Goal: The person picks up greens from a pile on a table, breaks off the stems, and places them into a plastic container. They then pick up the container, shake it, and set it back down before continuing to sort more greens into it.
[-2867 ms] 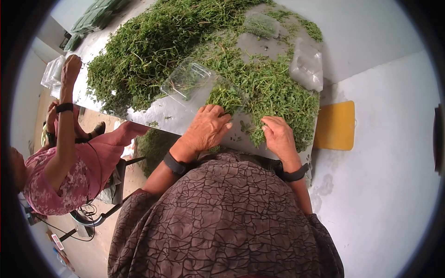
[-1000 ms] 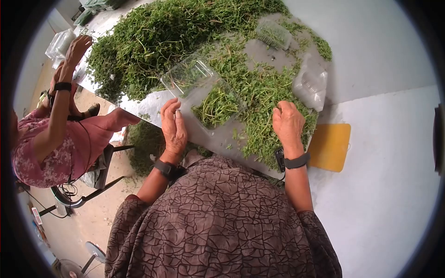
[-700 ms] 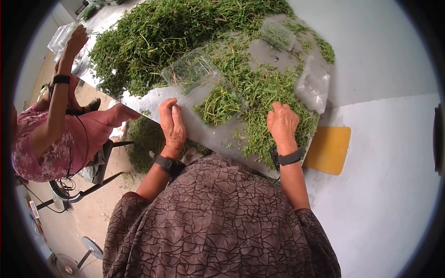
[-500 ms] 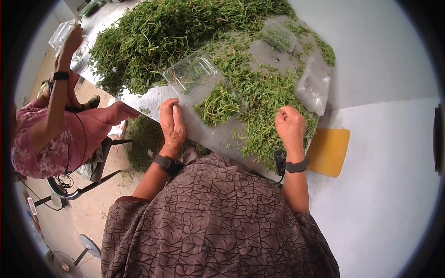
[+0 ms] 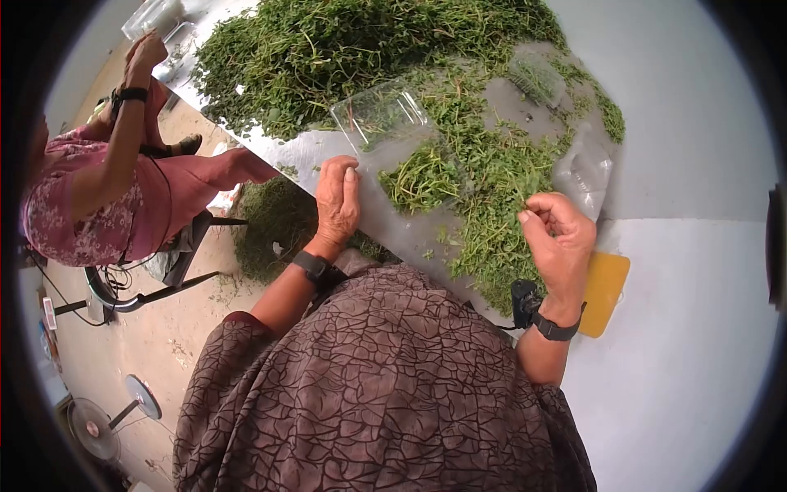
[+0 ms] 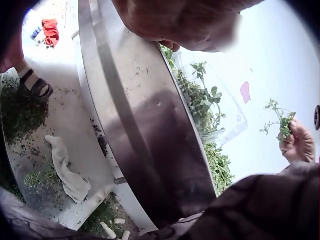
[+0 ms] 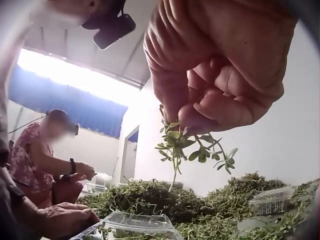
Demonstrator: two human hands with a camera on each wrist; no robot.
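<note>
The right hand point(image 5: 561, 242) pinches a small leafy green sprig point(image 7: 177, 145) between thumb and fingertips, lifted above the greens, as the right wrist view shows. In the head view the left hand point(image 5: 338, 201) is held with straight, relaxed fingers at the near edge of the table, just left of a clear plastic container. That container has its lid point(image 5: 379, 115) folded back and a clump of greens point(image 5: 422, 179) in its base. Loose greens point(image 5: 500, 176) lie between the container and the right hand.
A large heap of greens point(image 5: 328, 53) covers the back of the metal table point(image 5: 305, 154). Two more clear containers point(image 5: 537, 75) point(image 5: 584, 172) lie on the right. A yellow board point(image 5: 605, 295) is beside the table. Another person in pink point(image 5: 123, 193) sits at the left.
The right hand has moved right and turned, its thumb and fingertips now showing in a pinch. The left hand keeps nearly the same pose, while the whole head view has shifted.
</note>
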